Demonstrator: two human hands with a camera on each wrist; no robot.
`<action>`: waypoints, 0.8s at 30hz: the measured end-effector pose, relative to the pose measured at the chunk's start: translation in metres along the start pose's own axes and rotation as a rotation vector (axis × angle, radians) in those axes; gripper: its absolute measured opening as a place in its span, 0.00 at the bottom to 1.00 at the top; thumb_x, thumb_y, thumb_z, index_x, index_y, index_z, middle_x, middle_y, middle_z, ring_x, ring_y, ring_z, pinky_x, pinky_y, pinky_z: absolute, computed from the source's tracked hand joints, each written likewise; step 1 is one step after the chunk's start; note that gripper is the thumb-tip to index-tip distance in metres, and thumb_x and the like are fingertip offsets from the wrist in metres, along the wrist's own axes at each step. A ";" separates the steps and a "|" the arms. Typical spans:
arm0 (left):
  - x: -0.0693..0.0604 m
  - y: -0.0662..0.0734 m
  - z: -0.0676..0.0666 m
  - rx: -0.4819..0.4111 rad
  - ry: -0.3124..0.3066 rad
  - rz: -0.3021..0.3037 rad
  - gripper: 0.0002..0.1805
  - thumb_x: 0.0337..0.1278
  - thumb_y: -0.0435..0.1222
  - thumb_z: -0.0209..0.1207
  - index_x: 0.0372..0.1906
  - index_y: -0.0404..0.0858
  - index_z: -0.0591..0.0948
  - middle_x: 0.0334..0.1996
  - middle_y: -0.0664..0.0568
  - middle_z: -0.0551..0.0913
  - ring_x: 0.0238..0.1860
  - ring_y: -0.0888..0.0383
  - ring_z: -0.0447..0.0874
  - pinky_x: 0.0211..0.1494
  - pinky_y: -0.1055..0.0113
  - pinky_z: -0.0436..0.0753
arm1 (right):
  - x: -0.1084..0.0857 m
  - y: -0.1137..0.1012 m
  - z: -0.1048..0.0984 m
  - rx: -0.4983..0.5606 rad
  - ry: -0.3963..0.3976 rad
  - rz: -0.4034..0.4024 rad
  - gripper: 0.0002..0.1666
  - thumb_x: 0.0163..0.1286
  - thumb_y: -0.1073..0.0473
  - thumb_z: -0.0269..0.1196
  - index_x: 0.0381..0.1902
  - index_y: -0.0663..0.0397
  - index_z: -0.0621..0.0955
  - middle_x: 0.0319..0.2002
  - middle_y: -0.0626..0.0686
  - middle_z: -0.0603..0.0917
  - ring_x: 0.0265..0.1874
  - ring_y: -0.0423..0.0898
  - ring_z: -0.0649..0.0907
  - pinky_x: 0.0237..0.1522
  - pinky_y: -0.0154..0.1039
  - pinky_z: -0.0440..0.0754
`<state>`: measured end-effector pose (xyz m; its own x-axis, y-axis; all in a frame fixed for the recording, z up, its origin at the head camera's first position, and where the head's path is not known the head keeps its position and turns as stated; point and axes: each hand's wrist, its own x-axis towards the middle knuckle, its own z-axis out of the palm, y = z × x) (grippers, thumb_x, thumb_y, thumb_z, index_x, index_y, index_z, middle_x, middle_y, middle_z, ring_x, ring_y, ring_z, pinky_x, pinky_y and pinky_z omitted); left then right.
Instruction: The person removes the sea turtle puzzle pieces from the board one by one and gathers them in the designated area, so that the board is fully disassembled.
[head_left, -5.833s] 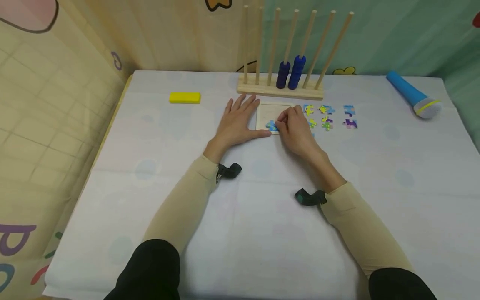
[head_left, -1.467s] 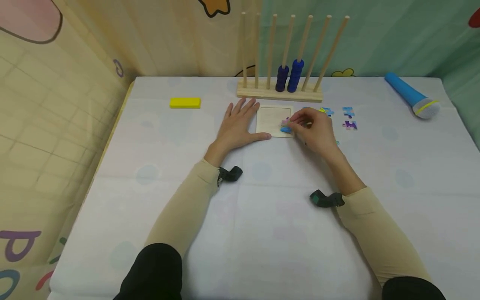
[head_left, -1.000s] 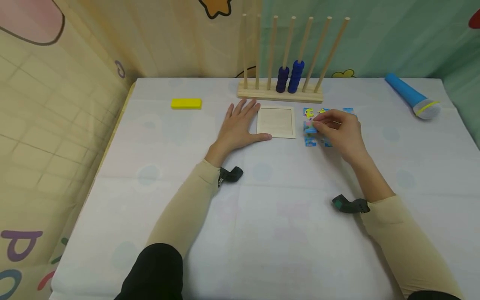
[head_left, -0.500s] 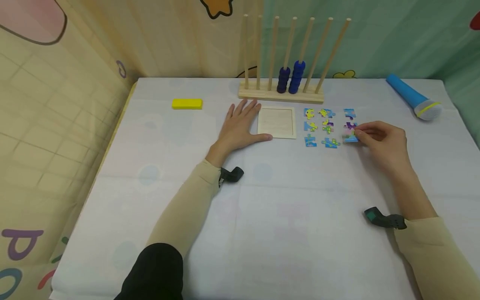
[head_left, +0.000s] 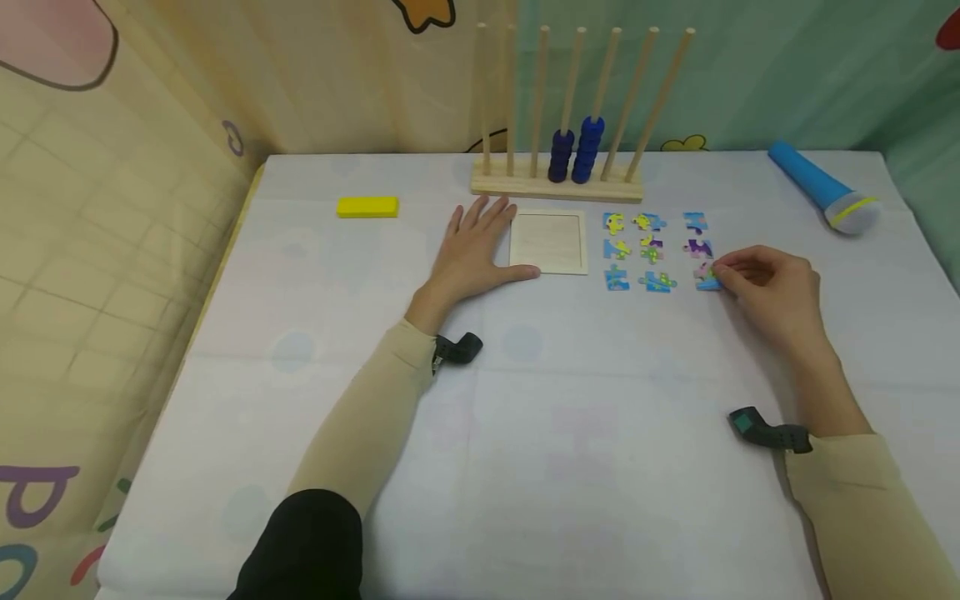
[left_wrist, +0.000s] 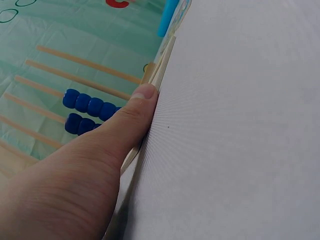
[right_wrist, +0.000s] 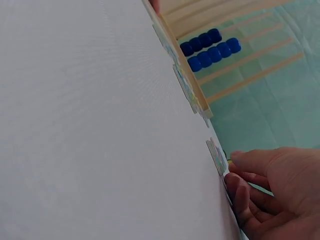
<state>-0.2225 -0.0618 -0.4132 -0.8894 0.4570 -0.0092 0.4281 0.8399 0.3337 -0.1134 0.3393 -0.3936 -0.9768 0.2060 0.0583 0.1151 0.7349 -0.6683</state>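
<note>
In the head view, my left hand (head_left: 468, 254) lies spread on the table. Its thumb (left_wrist: 137, 107) rests against the near edge of a square wooden puzzle tray (head_left: 547, 269), and its fingers lie along the tray's left side. No piece lies in the tray. Farther right, my right hand (head_left: 780, 296) pinches the right edge of a blue and pink puzzle piece (head_left: 705, 278) at the tabletop. That piece is the nearest in the right column, below a purple piece (head_left: 698, 247). Several other jigsaw pieces (head_left: 657, 282) lie in rows between tray and hand.
Behind the tray stands a wooden peg rack (head_left: 558, 190) with dark blue beads (head_left: 587, 150) on two pegs. A yellow block (head_left: 367, 207) lies at the left. A blue toy microphone (head_left: 813, 179) lies at the back right of the white-covered table (head_left: 525, 467).
My right hand has carried the blue and pink piece from over the tray rightward, then lowered it to the table in the right column. The left hand has stayed in place.
</note>
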 end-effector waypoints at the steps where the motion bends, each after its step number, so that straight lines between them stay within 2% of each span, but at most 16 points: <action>1: 0.000 0.000 0.000 0.000 0.002 0.001 0.62 0.55 0.75 0.60 0.87 0.48 0.53 0.87 0.58 0.45 0.88 0.52 0.33 0.87 0.50 0.29 | 0.000 0.000 0.000 -0.008 0.010 -0.008 0.23 0.77 0.45 0.64 0.56 0.59 0.86 0.31 0.21 0.77 0.33 0.24 0.78 0.35 0.15 0.73; 4: 0.001 0.000 0.001 -0.001 0.005 0.004 0.62 0.55 0.75 0.60 0.86 0.48 0.53 0.87 0.57 0.46 0.88 0.51 0.33 0.87 0.50 0.29 | -0.001 0.001 0.002 -0.014 0.033 -0.015 0.25 0.76 0.43 0.65 0.55 0.58 0.86 0.31 0.22 0.77 0.34 0.25 0.77 0.37 0.16 0.71; 10: 0.002 0.002 0.003 -0.009 -0.003 0.011 0.62 0.55 0.75 0.60 0.86 0.47 0.53 0.87 0.57 0.46 0.88 0.51 0.33 0.87 0.49 0.29 | -0.004 0.006 0.008 -0.005 0.085 0.011 0.30 0.72 0.37 0.68 0.54 0.56 0.86 0.31 0.28 0.79 0.34 0.29 0.77 0.41 0.23 0.70; 16: 0.001 0.002 0.003 -0.018 0.000 0.007 0.62 0.55 0.75 0.61 0.86 0.47 0.54 0.87 0.57 0.47 0.88 0.51 0.33 0.87 0.49 0.29 | -0.002 0.009 0.014 0.044 0.146 0.010 0.26 0.74 0.41 0.67 0.54 0.58 0.86 0.32 0.25 0.78 0.36 0.29 0.77 0.40 0.17 0.72; 21: 0.000 0.002 0.003 -0.020 0.000 0.004 0.62 0.55 0.75 0.61 0.86 0.48 0.54 0.87 0.57 0.47 0.88 0.51 0.33 0.87 0.49 0.29 | 0.001 0.008 0.018 0.068 0.199 0.020 0.24 0.75 0.44 0.67 0.57 0.56 0.86 0.33 0.24 0.77 0.38 0.27 0.76 0.41 0.18 0.71; 24: 0.001 0.002 0.004 -0.015 0.001 0.003 0.62 0.55 0.75 0.60 0.86 0.48 0.53 0.87 0.57 0.46 0.88 0.51 0.33 0.87 0.50 0.29 | 0.002 0.009 0.020 0.074 0.247 0.001 0.24 0.75 0.45 0.67 0.59 0.55 0.86 0.38 0.30 0.80 0.40 0.26 0.77 0.43 0.19 0.71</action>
<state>-0.2220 -0.0590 -0.4161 -0.8882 0.4594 -0.0074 0.4284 0.8340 0.3478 -0.1178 0.3329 -0.4145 -0.9020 0.3648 0.2308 0.0936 0.6872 -0.7204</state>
